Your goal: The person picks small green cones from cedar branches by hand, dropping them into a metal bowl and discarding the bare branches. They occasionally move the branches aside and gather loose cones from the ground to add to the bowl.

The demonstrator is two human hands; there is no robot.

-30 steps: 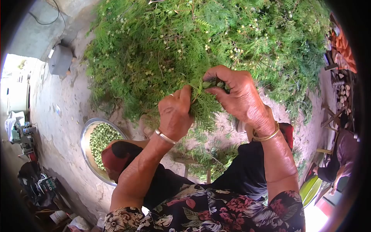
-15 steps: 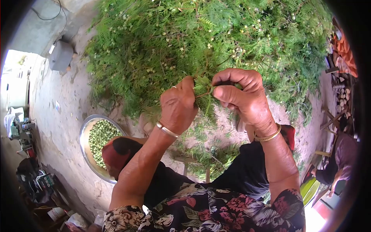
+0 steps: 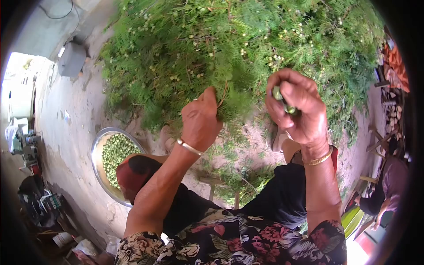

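My left hand (image 3: 201,119) is closed on a leafy green sprig (image 3: 235,90), whose leaves are blurred by motion. Off to the right, my right hand (image 3: 300,106) curls around several green cones (image 3: 283,100), which show between the thumb and fingers. The two hands are apart. Beyond them lies a large heap of green branches (image 3: 176,53) dotted with pale cones. A round metal basin (image 3: 95,163) at the left holds many picked green cones (image 3: 115,154).
My knees flank a small wooden stool (image 3: 212,181) with loose greenery around it. A grey box (image 3: 71,59) stands by the wall at upper left. At the right edge are stacked firewood (image 3: 392,115), an orange cloth (image 3: 396,66) and another person (image 3: 388,181).
My right hand has moved right, away from my left hand and the sprig, and its cones now show more clearly. My left hand keeps hold of the sprig.
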